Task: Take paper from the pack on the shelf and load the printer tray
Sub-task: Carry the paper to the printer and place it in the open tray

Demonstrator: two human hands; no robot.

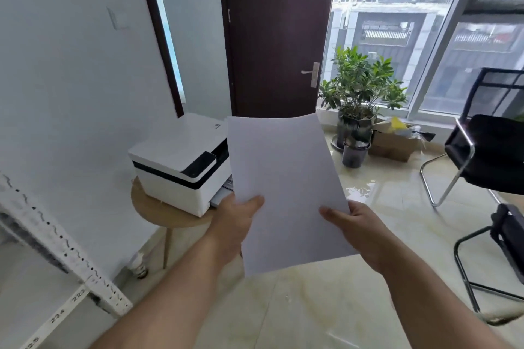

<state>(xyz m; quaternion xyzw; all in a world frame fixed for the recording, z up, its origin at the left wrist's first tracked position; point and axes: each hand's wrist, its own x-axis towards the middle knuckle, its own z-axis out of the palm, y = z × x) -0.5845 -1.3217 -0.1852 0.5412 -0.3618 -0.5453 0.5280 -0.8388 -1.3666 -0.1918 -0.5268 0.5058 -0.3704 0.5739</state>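
Observation:
Both hands hold a stack of white paper [286,187] upright in front of me. My left hand [236,221] grips its left edge, thumb on the front. My right hand [351,224] grips the right edge, thumb also on the front. Beyond the paper's left side stands a white and black printer [175,156] on a round wooden stool [158,211]. A grey tray [222,195] sticks out of the printer's lower front, partly hidden by the paper and my left hand. The paper pack is out of view.
A white metal shelf frame [56,246] runs along the lower left. A dark door [272,37] is behind the printer. Potted plants [357,105] and a cardboard box [394,139] sit by the window. Black chairs [487,156] stand at right on the glossy tiled floor [326,306].

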